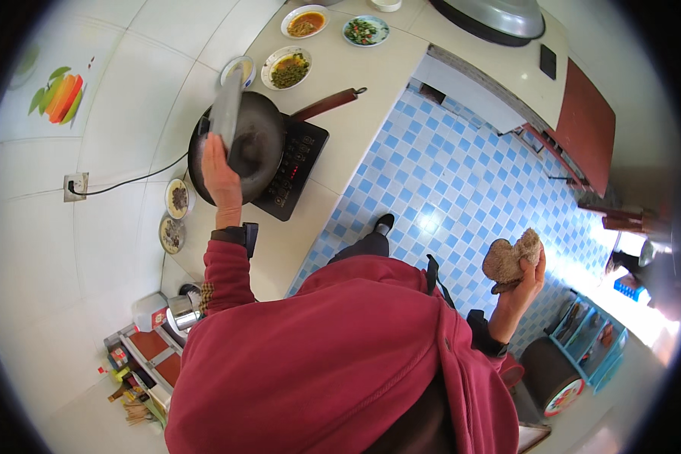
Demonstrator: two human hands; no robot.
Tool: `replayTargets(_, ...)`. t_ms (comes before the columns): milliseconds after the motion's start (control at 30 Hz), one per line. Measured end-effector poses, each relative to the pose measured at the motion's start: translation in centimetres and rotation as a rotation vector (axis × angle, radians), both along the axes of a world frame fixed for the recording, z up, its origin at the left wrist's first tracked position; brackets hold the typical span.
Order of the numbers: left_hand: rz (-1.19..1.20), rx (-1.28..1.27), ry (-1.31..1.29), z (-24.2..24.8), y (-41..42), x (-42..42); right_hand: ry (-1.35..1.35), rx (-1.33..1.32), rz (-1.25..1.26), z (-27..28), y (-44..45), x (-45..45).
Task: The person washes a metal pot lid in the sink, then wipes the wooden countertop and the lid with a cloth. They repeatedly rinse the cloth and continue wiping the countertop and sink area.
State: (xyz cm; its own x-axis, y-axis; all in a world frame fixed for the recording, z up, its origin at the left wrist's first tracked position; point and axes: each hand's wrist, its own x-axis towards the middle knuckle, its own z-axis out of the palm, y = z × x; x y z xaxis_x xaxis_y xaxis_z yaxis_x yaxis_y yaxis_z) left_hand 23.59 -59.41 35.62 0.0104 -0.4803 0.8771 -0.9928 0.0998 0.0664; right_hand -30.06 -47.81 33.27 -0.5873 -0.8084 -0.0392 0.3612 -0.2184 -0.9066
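My left hand [222,179] grips the lower edge of a pan lid [227,108], held steeply tilted over a dark wok [258,147]. The lid is seen nearly edge-on, and its black knob [204,126] faces the wall. The wok, with a brown handle [328,105], sits on a black induction cooker [301,164] whose panel shows red lights. Part of the wok's inside is hidden by the lid and my hand. Out to the right, above the tiled floor, my right hand [525,278] holds a bunched brown cloth [505,261].
Plates of food [286,68] stand on the counter behind the wok. Two small bowls [177,198] sit by the wall. A black cord [130,186] runs to a wall socket [76,187]. A large lidded pan [494,20] and a phone [548,61] lie on the far counter.
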Motion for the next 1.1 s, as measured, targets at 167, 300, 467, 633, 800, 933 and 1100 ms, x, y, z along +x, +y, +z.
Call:
replayTargets(167,0.120,0.226,-0.065,-2.4,3.0,-0.1,0.038,0.012,0.103,2.7,-1.7,0.9)
replayTargets(300,0.145,0.264,-0.132,-3.8,2.9,0.6,0.080,0.014,0.133,3.8,-3.7,2.2)
replayTargets(467,0.187,0.342,-0.109,-7.2,1.4,-1.1,0.113,0.016,0.269,3.4,-10.3,1.9)
replayTargets(633,0.199,0.474,-0.020,-8.4,-0.1,-3.2,0.178,-0.023,0.452,4.9,-17.2,1.2)
replayTargets(800,0.357,0.510,0.036,-8.0,-2.4,-4.9,0.239,-0.049,0.540,7.0,-22.1,1.8)
replayTargets(933,0.358,0.422,0.197,-8.0,-2.8,-8.9,0.220,0.001,0.805,7.6,-27.5,3.4)
replayTargets(1100,0.197,0.380,0.521,-9.1,0.0,-19.1,0.294,0.050,1.229,7.0,-33.8,9.9)
